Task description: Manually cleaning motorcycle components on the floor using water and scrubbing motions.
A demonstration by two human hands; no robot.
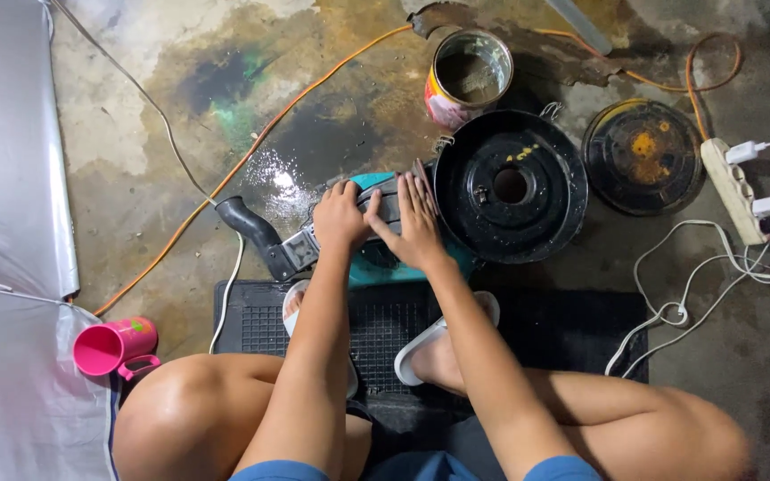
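I squat on a black rubber mat (572,334) over a stained concrete floor. My left hand (342,216) and my right hand (413,218) press side by side on a grey metal part (300,252) that lies on a teal tray (376,267). The right hand's fingers lie flat, with a small reddish-grey sheet (424,179) under them. The left hand's fingers curl over the part. A curved black hose elbow (249,223) sticks out from the part's left end. A large round black housing (511,186) with a centre hole sits right beside my right hand.
A rusty tin can (465,78) stands behind the housing. A round rusty lid (643,156) lies at right, by a white power strip (731,190) with white cables (715,285). An orange cord (251,147) crosses the wet floor. A pink cup (114,346) sits at left beside grey sheeting (6,178).
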